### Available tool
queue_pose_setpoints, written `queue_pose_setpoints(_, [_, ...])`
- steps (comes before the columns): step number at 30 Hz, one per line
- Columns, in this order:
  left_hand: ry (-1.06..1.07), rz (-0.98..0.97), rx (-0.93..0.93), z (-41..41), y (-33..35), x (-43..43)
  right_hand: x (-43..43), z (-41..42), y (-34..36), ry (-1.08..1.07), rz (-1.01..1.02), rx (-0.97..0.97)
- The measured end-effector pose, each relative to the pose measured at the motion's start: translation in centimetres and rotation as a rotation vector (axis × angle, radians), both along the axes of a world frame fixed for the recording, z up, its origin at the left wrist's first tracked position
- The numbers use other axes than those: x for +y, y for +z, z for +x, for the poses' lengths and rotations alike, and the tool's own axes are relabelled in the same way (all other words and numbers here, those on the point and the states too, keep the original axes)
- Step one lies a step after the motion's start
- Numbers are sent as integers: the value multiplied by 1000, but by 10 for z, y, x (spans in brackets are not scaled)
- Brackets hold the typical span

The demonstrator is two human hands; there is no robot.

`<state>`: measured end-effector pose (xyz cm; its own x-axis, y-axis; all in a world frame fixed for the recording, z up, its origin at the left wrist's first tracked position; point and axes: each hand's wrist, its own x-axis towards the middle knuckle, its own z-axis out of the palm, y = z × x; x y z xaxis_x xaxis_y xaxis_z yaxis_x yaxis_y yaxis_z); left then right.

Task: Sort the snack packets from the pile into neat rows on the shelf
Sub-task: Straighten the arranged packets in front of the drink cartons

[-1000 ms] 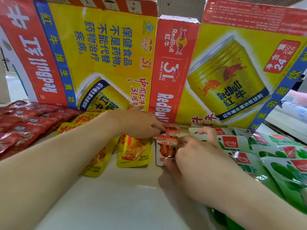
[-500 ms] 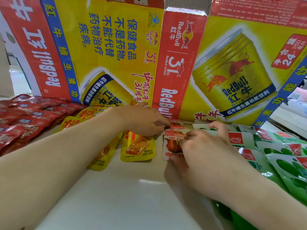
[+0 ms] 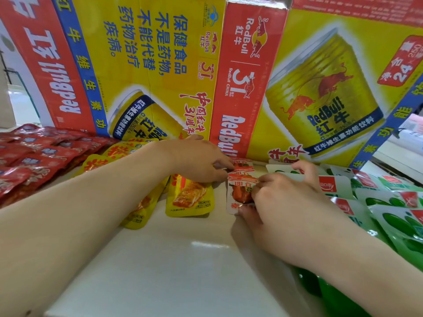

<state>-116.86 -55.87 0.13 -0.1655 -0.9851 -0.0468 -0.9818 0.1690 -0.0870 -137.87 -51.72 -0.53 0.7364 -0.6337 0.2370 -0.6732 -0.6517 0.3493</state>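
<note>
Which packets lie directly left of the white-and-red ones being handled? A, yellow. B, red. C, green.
A: the yellow packets sit right beside the white-and-red packets; the red packets lie farther left, and the green packets are on the right.

Packet [image 3: 238, 193] half beneath right hand [image 3: 282, 203]
</note>
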Motion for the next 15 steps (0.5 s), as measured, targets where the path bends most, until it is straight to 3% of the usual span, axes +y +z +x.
queue_pose_setpoints(15, [9, 30, 11, -4, 4, 5, -5, -1, -1, -13, 63, 25])
